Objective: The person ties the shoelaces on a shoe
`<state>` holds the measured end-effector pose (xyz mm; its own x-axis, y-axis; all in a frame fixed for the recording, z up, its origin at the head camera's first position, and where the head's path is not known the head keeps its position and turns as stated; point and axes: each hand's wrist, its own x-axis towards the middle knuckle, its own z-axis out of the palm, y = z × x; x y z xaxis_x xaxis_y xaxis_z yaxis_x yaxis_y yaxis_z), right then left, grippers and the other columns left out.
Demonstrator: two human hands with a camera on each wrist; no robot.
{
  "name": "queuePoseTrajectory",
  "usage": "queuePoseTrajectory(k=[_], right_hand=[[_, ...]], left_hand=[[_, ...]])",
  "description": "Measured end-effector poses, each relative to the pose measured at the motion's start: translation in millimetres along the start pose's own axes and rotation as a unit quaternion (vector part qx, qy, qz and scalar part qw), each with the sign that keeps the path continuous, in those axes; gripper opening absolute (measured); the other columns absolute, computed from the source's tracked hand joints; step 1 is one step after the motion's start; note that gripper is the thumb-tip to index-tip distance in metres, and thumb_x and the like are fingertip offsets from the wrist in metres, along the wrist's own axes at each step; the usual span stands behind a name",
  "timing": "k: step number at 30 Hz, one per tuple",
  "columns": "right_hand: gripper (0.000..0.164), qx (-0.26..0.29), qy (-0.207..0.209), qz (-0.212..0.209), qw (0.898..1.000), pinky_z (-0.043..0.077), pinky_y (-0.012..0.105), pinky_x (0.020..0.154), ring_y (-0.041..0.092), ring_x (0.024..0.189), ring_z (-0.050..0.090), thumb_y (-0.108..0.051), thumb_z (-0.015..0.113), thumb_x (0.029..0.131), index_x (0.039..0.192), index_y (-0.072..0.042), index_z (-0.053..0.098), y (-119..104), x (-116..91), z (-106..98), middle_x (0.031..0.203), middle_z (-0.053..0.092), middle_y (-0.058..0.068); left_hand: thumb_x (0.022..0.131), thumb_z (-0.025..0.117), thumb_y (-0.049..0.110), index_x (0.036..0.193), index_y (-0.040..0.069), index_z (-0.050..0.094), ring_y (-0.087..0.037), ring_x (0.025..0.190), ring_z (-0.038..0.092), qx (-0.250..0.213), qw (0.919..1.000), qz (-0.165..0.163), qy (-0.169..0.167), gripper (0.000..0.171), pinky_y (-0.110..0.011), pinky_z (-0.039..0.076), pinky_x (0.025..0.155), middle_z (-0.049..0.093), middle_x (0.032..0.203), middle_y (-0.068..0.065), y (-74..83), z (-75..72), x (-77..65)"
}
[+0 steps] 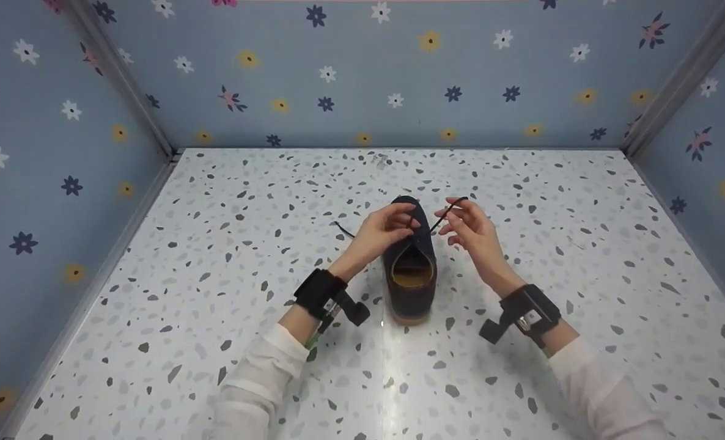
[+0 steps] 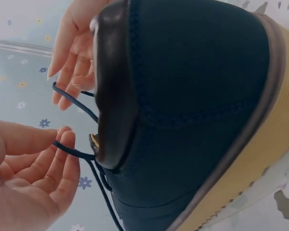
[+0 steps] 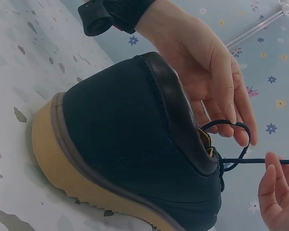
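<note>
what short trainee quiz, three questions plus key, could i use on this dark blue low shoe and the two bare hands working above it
1. True or false: the dark blue low shoe is lying on its side.
2. What is the bare left hand pinching?
3. How many black wristbands show in the head view?

Key:
1. False; it stands upright on its tan, ridged sole.
2. A thin, dark blue cord lace.
3. Two, one on each wrist.
</note>
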<state>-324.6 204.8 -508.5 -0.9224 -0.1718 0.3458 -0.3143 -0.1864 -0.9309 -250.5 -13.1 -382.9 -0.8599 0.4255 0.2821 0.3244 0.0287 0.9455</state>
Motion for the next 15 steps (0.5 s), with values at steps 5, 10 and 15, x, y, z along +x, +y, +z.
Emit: queuePoseTrajectory(k=[5, 10, 15], right_hand=[[0.033, -0.011, 0.002, 0.015, 1.0, 0.035, 0.031, 0.043, 0.028, 0.068, 0.044, -0.014, 0.039, 0.076, 0.108, -0.01, 0.031, -13.4, -0.8, 4.2, 0.095, 0.042, 0.015], [0.033, -0.01, 0.01, -0.012, 1.0, 0.034, 0.034, 0.04, 0.032, 0.066, 0.043, -0.014, 0.041, 0.075, 0.106, -0.008, 0.034, 4.3, 7.7, -4.2, 0.092, 0.043, 0.017], [0.031, -0.003, 0.002, -0.028, 1.0, 0.034, 0.035, 0.042, 0.033, 0.067, 0.042, -0.012, 0.041, 0.075, 0.104, -0.004, 0.036, 6.6, 14.2, -7.0, 0.091, 0.043, 0.019]], left_hand=[[0.063, 0.053, -0.002, 0.1, -0.002, 0.037, -0.02, 0.072, 0.047, -0.011, 0.9992, -0.03, 0.024, 0.04, -0.023, 0.036, 0.061, 0.051, 0.08, -0.013, -4.5, 0.5, 5.1], [0.059, 0.059, 0.011, 0.094, 0.004, 0.041, -0.015, 0.069, 0.048, -0.036, 0.9976, -0.033, 0.049, 0.039, -0.023, 0.037, 0.058, 0.053, 0.077, -0.006, -66.4, 1.5, 25.0], [0.056, 0.062, 0.013, 0.088, 0.006, 0.045, -0.014, 0.07, 0.049, -0.07, 0.9961, -0.033, 0.042, 0.037, -0.023, 0.038, 0.058, 0.053, 0.077, -0.004, -125.4, 0.5, 44.0]])
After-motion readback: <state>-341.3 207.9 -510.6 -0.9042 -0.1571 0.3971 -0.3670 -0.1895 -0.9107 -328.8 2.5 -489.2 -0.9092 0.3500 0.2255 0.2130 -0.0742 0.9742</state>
